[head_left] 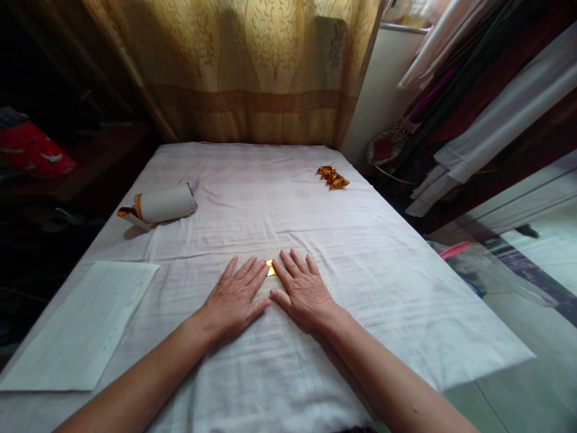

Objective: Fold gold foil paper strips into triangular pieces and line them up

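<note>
A small piece of shiny gold foil (270, 268) lies on the white cloth (252, 198) that covers the table. My left hand (234, 293) rests flat at its left side, fingers stretched out, with the index fingertip at the foil's edge. From the right, my right hand (303, 287) lies flat too, its index finger touching the foil. Neither hand grips anything. Part of the foil may be hidden under the fingertips.
A roll wrapped in white paper (166, 203), with gold-coloured material at its end, lies at the back left. Folded gold foil pieces (332, 178) sit at the back right. White paper sheets (81, 325) lie at the left. Clothes (496, 126) hang beyond the right edge.
</note>
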Demonstrator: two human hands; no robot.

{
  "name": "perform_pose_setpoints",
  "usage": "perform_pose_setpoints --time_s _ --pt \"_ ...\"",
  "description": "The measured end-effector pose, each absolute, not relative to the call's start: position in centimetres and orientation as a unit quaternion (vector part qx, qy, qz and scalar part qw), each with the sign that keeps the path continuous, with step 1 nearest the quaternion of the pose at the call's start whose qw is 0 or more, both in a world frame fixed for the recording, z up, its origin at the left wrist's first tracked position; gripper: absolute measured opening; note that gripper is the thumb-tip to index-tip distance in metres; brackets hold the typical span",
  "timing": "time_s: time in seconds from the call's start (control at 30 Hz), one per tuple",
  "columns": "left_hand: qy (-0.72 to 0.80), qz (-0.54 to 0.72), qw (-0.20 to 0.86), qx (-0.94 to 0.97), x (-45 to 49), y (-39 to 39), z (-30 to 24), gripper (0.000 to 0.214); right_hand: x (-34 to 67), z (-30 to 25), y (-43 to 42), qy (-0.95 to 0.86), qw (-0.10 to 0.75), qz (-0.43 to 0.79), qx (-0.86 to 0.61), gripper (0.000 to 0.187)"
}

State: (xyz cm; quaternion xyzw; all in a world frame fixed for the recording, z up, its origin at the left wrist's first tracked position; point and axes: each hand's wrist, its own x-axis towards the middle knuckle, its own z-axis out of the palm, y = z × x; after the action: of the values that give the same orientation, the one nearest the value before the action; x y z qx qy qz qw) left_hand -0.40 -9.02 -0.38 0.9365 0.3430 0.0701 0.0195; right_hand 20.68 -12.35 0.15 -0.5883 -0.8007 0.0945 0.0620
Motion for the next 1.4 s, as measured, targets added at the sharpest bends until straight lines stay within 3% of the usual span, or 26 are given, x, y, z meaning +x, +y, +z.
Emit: perform_pose_setpoints --time_s 0.63,0.97,1.2,1.4 --pt "0.369 0.071 -0.024 0.926 -3.2 -9.9 0.3 0.056 22.4 0.4 -13.6 -0.782 0.025 0.087 -0.617 0.059" --pt "0.46 0.099 0.023 0.882 1.1 -7.5 2.8 0.014 22.6 0.5 -13.7 -0.788 0.053 0.07 -0.61 0.056" --pt "0.469 0.089 0.066 0.876 1.3 -6.7 3.2 0.016 22.7 0.5 -13.8 -0.785 0.105 0.067 -0.607 0.047" --pt "0.431 0.141 0.079 0.888 1.5 -6.9 2.9 0.018 22.6 -0.5 -13.0 -0.786 0.224 0.049 -0.574 0.03"
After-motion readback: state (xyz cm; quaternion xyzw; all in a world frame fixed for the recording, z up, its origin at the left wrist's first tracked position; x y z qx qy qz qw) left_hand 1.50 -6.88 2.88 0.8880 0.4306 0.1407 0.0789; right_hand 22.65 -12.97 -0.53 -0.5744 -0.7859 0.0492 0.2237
